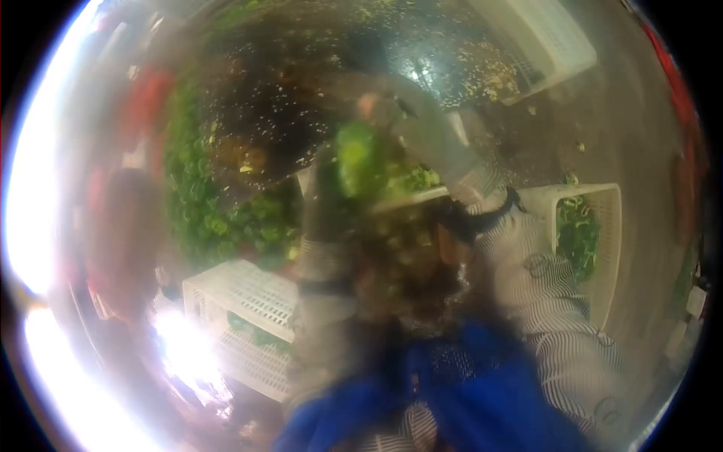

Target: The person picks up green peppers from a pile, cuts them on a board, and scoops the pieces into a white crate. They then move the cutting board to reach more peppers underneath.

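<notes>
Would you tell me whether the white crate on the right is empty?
Not empty: greens lie inside the crate, covering only part of it.

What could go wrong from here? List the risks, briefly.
1. The floor looks wet and is strewn with scraps, so a slip seems possible.
2. The green bunch is raised between the left hand and the right hand. The grip is too blurred to judge, so leaves might fall outside the white crate.
3. Another crate sits low and close by, which may be a trip hazard.
</notes>
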`<state>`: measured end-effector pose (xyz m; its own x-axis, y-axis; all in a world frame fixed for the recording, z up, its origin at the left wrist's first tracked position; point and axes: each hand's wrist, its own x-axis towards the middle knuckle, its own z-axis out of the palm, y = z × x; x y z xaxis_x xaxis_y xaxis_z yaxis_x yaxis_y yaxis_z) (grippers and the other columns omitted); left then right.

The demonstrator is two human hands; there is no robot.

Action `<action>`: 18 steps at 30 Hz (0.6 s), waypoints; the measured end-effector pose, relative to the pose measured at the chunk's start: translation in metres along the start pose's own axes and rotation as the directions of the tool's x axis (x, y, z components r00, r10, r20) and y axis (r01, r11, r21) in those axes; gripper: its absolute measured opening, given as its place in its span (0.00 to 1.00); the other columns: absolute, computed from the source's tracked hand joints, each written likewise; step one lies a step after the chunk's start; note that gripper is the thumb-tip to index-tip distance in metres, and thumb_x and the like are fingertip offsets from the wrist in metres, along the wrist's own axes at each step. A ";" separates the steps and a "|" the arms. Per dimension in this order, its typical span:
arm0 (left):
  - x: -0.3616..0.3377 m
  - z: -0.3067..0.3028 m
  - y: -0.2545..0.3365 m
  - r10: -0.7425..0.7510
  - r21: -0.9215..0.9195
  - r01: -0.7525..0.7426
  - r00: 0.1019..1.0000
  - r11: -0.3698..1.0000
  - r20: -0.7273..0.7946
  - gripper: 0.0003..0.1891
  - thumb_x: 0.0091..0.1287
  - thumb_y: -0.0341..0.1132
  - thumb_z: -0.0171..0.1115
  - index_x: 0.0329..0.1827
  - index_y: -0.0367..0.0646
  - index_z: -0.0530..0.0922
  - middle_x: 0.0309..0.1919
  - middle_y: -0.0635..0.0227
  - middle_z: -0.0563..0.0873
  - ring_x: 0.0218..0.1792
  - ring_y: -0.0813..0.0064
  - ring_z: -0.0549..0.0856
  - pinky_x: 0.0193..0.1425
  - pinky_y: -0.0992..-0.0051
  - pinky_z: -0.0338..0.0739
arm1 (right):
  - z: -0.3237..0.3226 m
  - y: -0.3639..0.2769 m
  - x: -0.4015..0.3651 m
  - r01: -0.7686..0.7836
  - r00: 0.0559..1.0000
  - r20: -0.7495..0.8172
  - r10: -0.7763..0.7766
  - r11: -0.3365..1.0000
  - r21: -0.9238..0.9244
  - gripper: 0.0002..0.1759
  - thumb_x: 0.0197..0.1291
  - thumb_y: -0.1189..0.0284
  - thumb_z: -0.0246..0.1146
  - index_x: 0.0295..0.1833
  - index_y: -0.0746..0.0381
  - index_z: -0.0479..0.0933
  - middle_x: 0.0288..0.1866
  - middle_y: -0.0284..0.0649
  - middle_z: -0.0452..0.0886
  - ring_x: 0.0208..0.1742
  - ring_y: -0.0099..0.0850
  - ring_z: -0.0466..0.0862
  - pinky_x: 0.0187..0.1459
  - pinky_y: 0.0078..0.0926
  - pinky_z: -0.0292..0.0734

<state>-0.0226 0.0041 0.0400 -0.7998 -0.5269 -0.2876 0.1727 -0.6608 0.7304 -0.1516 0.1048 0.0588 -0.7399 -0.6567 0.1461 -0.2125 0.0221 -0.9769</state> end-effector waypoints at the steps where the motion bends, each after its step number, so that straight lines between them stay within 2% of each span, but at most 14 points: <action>1: -0.004 0.001 0.001 -0.041 -0.047 0.041 0.999 0.998 -0.012 0.13 0.79 0.43 0.54 0.54 0.42 0.75 0.39 0.71 0.81 0.33 0.81 0.79 0.34 0.77 0.77 | 0.008 -0.002 -0.008 0.333 0.940 -0.077 -0.334 0.943 -0.027 0.20 0.71 0.60 0.62 0.59 0.63 0.80 0.32 0.42 0.86 0.34 0.35 0.86 0.43 0.33 0.82; 2: -0.008 0.004 0.002 -0.096 -0.096 0.093 0.995 0.991 -0.028 0.13 0.78 0.42 0.55 0.54 0.42 0.75 0.39 0.70 0.81 0.33 0.81 0.79 0.35 0.77 0.77 | 0.009 -0.024 -0.023 0.329 0.942 -0.020 -0.336 0.931 -0.160 0.24 0.70 0.59 0.64 0.64 0.63 0.77 0.34 0.44 0.87 0.36 0.38 0.87 0.45 0.36 0.82; 3: -0.014 0.007 0.005 -0.158 -0.147 0.150 0.986 0.978 -0.048 0.13 0.78 0.42 0.55 0.54 0.42 0.75 0.39 0.70 0.81 0.33 0.81 0.79 0.35 0.77 0.77 | 0.015 -0.020 -0.024 0.329 0.942 -0.019 -0.336 0.932 -0.155 0.24 0.70 0.59 0.64 0.64 0.63 0.77 0.34 0.44 0.87 0.36 0.38 0.87 0.45 0.36 0.82; 5: -0.027 0.017 0.010 -0.288 -0.264 0.257 0.954 0.930 -0.083 0.13 0.78 0.41 0.55 0.55 0.41 0.75 0.40 0.70 0.81 0.33 0.81 0.79 0.35 0.77 0.77 | 0.031 0.000 -0.026 0.292 0.955 0.171 -0.245 0.880 -0.375 0.26 0.69 0.60 0.65 0.65 0.65 0.76 0.41 0.49 0.87 0.41 0.40 0.88 0.47 0.37 0.82; 6: -0.033 0.021 0.014 -0.338 -0.307 0.295 0.936 0.905 -0.097 0.13 0.78 0.41 0.56 0.55 0.41 0.75 0.40 0.70 0.82 0.34 0.81 0.80 0.36 0.77 0.78 | 0.034 0.004 -0.021 0.285 0.958 0.085 -0.272 0.899 -0.332 0.24 0.67 0.63 0.67 0.63 0.64 0.77 0.43 0.51 0.87 0.41 0.40 0.88 0.47 0.37 0.82; 7: -0.036 0.025 0.017 -0.386 -0.346 0.331 0.916 0.878 -0.104 0.13 0.78 0.41 0.56 0.56 0.41 0.75 0.41 0.69 0.82 0.34 0.81 0.80 0.36 0.77 0.78 | 0.024 0.005 -0.016 0.281 0.959 0.082 -0.270 0.899 -0.336 0.24 0.67 0.63 0.67 0.63 0.64 0.77 0.43 0.51 0.87 0.41 0.40 0.88 0.47 0.37 0.82; 9: -0.041 0.030 0.021 -0.451 -0.398 0.374 0.885 0.838 -0.118 0.13 0.78 0.40 0.56 0.56 0.41 0.75 0.41 0.69 0.82 0.34 0.80 0.80 0.36 0.77 0.78 | 0.000 -0.008 -0.007 0.280 0.935 0.009 -0.356 0.721 -0.634 0.20 0.65 0.68 0.67 0.60 0.63 0.79 0.43 0.50 0.87 0.42 0.39 0.88 0.49 0.36 0.83; 10: -0.040 0.026 0.022 -0.434 -0.378 0.368 0.895 0.849 -0.104 0.14 0.76 0.39 0.57 0.57 0.40 0.74 0.42 0.68 0.82 0.36 0.80 0.80 0.37 0.77 0.79 | 0.000 0.000 0.001 0.003 0.988 -0.142 -0.068 0.911 -0.412 0.17 0.64 0.71 0.66 0.58 0.61 0.80 0.45 0.47 0.87 0.45 0.38 0.87 0.52 0.35 0.83; 13: -0.033 0.001 0.020 -0.250 -0.235 0.243 0.968 0.941 0.003 0.17 0.72 0.34 0.60 0.61 0.39 0.72 0.46 0.66 0.82 0.39 0.77 0.82 0.40 0.77 0.80 | -0.006 0.016 0.002 0.044 0.989 -0.110 -0.101 0.900 -0.433 0.15 0.65 0.72 0.64 0.57 0.58 0.81 0.48 0.45 0.87 0.49 0.38 0.86 0.55 0.35 0.82; 14: -0.031 0.002 0.025 -0.182 -0.199 0.187 0.982 0.962 0.043 0.18 0.71 0.32 0.61 0.62 0.39 0.71 0.47 0.65 0.82 0.41 0.76 0.82 0.40 0.77 0.81 | -0.008 -0.003 0.000 -0.020 0.996 -0.089 -0.022 0.892 -0.451 0.16 0.66 0.73 0.62 0.59 0.57 0.81 0.50 0.43 0.87 0.50 0.40 0.86 0.56 0.36 0.81; 15: -0.027 -0.009 0.021 -0.128 -0.176 0.140 0.989 0.974 0.075 0.20 0.70 0.30 0.62 0.63 0.39 0.70 0.48 0.64 0.82 0.42 0.75 0.82 0.41 0.76 0.81 | -0.009 -0.005 -0.002 0.002 0.997 -0.072 -0.038 0.894 -0.447 0.16 0.66 0.73 0.62 0.59 0.57 0.81 0.50 0.43 0.87 0.50 0.40 0.86 0.56 0.36 0.81; 17: -0.022 -0.032 0.026 -0.010 -0.130 0.036 0.982 0.991 0.191 0.23 0.67 0.27 0.63 0.65 0.38 0.69 0.51 0.63 0.82 0.44 0.73 0.83 0.43 0.76 0.82 | -0.016 -0.002 -0.002 -0.067 0.985 -0.165 -0.049 0.773 -0.631 0.19 0.66 0.74 0.60 0.62 0.56 0.80 0.51 0.45 0.86 0.51 0.42 0.86 0.58 0.39 0.81; 18: -0.020 -0.040 0.029 0.040 -0.130 -0.008 0.968 0.992 0.250 0.25 0.66 0.25 0.64 0.66 0.38 0.68 0.52 0.62 0.81 0.46 0.72 0.83 0.44 0.76 0.82 | -0.022 0.010 0.003 -0.046 0.985 -0.157 -0.069 0.777 -0.628 0.19 0.66 0.74 0.60 0.62 0.56 0.80 0.51 0.45 0.86 0.51 0.42 0.86 0.58 0.39 0.81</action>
<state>0.0219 -0.0258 0.0422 -0.9104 -0.4030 -0.0942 0.2520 -0.7203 0.6463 -0.1694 0.1198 0.0533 -0.8147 -0.5298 0.2356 -0.5318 0.5208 -0.6678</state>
